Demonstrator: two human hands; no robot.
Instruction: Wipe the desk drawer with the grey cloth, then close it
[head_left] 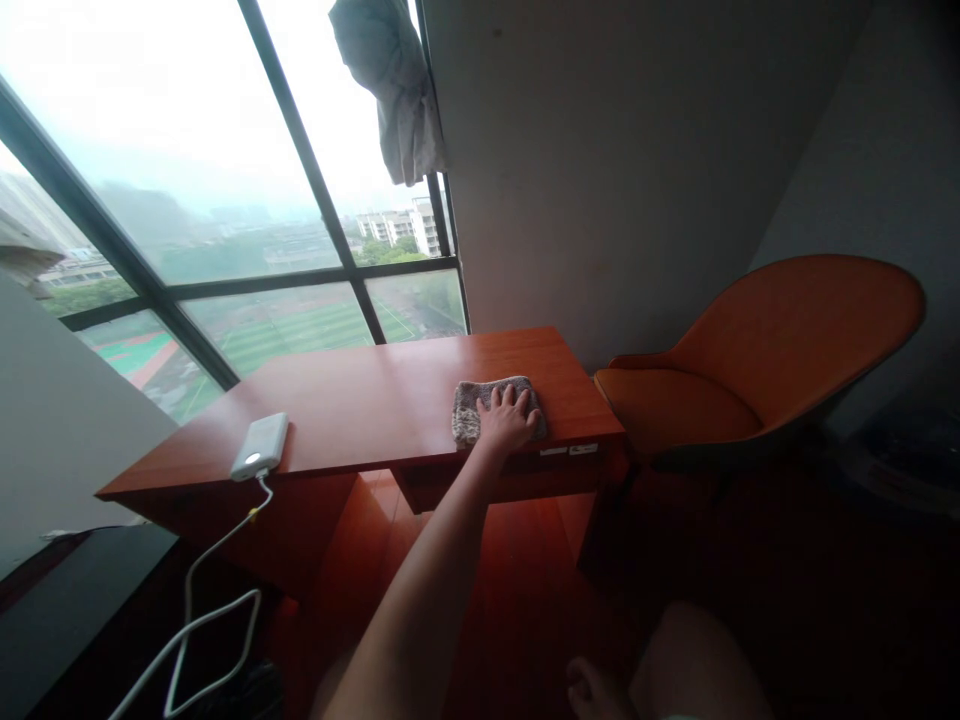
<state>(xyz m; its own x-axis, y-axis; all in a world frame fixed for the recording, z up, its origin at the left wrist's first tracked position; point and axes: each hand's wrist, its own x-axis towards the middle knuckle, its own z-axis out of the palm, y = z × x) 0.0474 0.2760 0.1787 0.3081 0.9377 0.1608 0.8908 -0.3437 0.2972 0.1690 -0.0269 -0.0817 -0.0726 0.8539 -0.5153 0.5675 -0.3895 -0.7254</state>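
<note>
My left hand (511, 420) lies palm down on a folded grey-brown cloth (466, 412), its fingers spread and pressing on the fabric. The cloth rests on the reddish-brown wooden desk (375, 400), near its right end and close to the front edge. What is under the palm is hidden. My left forearm reaches up to the right from the bottom of the head view. My right hand is out of view.
On the desk's left front lies a white power bank (262, 445), its white cable (206, 550) hanging off the edge. An orange chair (795, 350) stands at the right. Behind the desk is a window (247, 285). My knee and foot show below.
</note>
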